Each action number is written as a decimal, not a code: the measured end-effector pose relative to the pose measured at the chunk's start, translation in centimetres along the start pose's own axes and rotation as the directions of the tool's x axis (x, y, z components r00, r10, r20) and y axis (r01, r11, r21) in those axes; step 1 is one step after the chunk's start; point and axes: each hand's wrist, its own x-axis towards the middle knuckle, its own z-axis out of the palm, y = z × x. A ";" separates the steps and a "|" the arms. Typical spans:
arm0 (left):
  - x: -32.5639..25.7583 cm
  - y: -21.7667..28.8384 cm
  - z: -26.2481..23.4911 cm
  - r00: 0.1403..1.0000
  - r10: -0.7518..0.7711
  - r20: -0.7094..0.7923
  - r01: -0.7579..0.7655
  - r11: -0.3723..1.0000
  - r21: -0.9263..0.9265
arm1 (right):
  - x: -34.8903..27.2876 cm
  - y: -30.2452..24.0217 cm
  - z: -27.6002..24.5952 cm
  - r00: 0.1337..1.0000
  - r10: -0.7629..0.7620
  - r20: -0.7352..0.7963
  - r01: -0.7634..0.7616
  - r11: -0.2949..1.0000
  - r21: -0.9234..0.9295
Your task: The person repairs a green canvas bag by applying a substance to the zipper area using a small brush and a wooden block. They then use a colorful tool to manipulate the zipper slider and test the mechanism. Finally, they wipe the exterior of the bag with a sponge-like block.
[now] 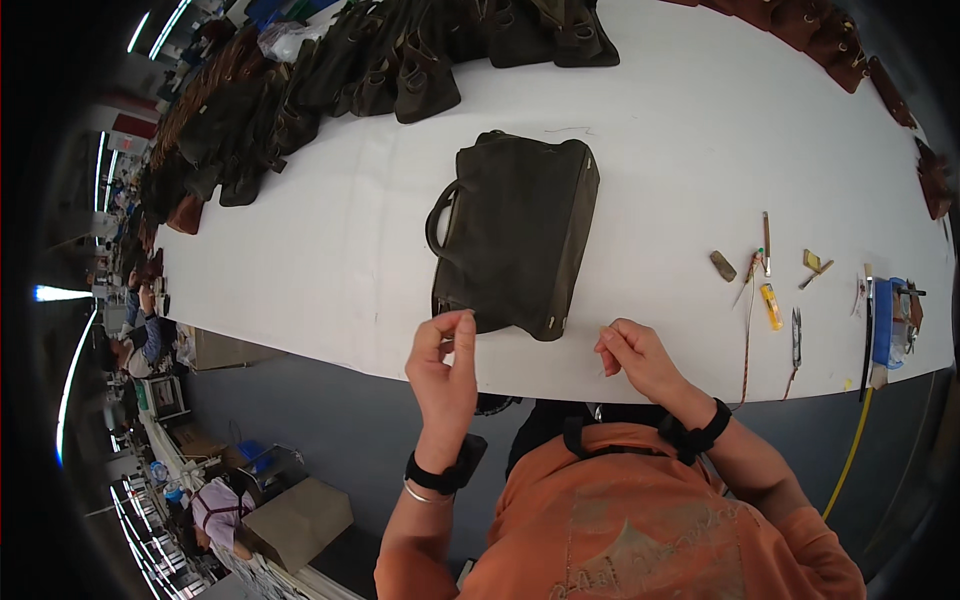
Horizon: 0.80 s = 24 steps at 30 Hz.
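Note:
A dark leather handbag point(515, 230) lies flat on the white table in front of me, its handle to the left. My left hand point(445, 362) is closed in a pinch at the bag's near left corner, thumb and forefinger together. Whether anything is between those fingertips is too small to tell. To the right of the bag's near edge, apart from it, my right hand point(640, 358) is also closed, fingers curled in. A tiny pale tip shows under its fingers, and I cannot make out what it is.
On the white table point(660, 200), to the right, lie a thin brush-like tool point(767, 245), a dark block point(722, 266), a yellow tool point(770, 306), snips point(796, 338) and a blue box point(882, 320). Dark bags point(425, 85) line the far left; brown ones point(830, 45) the far right.

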 end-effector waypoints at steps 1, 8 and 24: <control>-1.3 0.5 0.8 1.000 -0.001 0.005 0.001 1.000 -0.014 | 0.0 0.1 0.0 1.000 0.019 0.007 -0.019 1.000 -0.017; -4.6 0.3 4.8 0.985 -0.168 -0.025 0.161 0.969 -0.187 | -0.2 1.0 -0.6 0.992 0.086 0.088 -0.072 0.985 -0.157; -4.0 0.7 6.1 0.954 -0.295 -0.053 0.275 0.932 -0.234 | -2.9 2.1 -5.9 0.995 -0.098 -0.015 0.087 0.935 -0.343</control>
